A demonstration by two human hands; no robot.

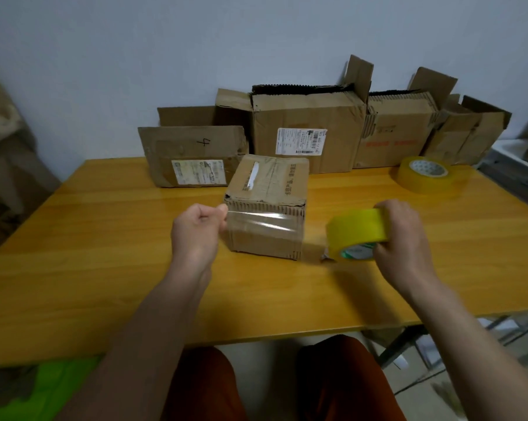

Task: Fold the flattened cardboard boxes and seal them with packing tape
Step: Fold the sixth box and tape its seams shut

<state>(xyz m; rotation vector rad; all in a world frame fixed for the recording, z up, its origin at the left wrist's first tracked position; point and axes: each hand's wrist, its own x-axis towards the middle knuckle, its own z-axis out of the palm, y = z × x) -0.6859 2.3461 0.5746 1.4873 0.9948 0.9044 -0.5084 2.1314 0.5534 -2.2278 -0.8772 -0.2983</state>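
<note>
Two tape rolls: the right hand grips one, the left hand pinches its strip across the box mid-table, the spare roll near the far right edge.

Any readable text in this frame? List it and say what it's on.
"4": handwritten on the flat box at back left.
Shipping labels on the flat box and on the big box: too small to read.
Red print on the third box: blurred.
Print on the small box top: Chinese characters, too blurred to quote.
Tape roll logo: unreadable.

Wooden table (orange-toned) against a pale wall.
</note>
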